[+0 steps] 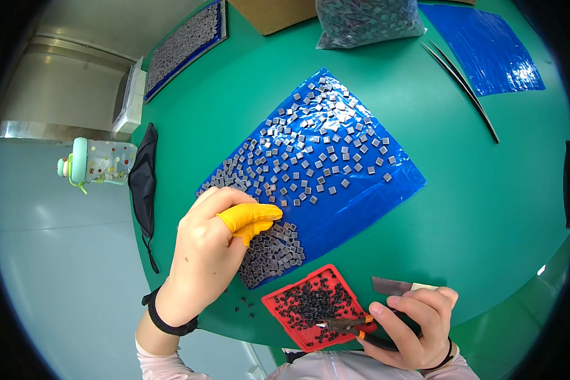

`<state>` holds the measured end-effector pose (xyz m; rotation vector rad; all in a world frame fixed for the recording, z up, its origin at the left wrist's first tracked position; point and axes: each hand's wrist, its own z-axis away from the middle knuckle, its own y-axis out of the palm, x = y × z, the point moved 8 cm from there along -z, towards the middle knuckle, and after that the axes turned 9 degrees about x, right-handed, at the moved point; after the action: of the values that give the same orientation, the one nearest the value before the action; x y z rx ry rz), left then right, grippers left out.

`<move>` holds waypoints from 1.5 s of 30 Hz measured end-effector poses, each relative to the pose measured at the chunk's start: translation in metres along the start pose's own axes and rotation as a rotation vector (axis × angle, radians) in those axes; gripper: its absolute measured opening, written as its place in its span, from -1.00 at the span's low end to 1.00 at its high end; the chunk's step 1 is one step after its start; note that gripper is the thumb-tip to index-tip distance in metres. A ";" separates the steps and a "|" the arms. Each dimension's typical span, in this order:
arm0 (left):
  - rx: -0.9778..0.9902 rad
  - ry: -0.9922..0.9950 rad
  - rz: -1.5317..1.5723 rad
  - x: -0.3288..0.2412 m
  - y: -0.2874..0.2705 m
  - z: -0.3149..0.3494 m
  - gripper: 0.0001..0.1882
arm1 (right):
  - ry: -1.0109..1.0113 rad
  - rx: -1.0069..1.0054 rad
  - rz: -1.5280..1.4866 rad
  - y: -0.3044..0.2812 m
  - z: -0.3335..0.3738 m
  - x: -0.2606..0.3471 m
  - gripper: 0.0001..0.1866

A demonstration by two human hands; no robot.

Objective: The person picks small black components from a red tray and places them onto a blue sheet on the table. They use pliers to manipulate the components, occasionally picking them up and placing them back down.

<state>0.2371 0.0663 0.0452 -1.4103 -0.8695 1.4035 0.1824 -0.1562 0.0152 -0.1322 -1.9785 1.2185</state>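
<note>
Left hand (pixel 214 237) pressing fingertips together at grey squares (pixel 273 254), blue sheet's (pixel 339 221) near left; cannot tell if pinching any. Right hand (pixel 418 329) gripping pliers (pixel 342 325) over red tray (pixel 301 281), ideally not scattering black bits (pixel 313 304).

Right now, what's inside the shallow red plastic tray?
Tiny black pieces, heaped in the middle of the tray. Metal pliers with black-and-orange handles in the right hand hide part of it, and whatever lies under the heap is covered.
</note>
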 end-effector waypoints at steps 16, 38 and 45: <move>0.039 0.021 -0.039 -0.002 0.000 0.004 -0.64 | -0.012 -0.010 0.008 0.000 -0.002 0.001 -0.35; 0.005 0.004 -0.057 -0.005 -0.004 0.010 -0.69 | 0.007 -0.015 0.040 -0.001 -0.003 0.004 -0.38; 0.030 -0.011 -0.056 -0.006 -0.003 0.012 -0.69 | 0.001 -0.019 0.055 0.000 -0.003 0.003 -0.38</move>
<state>0.2247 0.0633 0.0508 -1.3466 -0.8851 1.3778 0.1822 -0.1526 0.0182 -0.1985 -1.9975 1.2342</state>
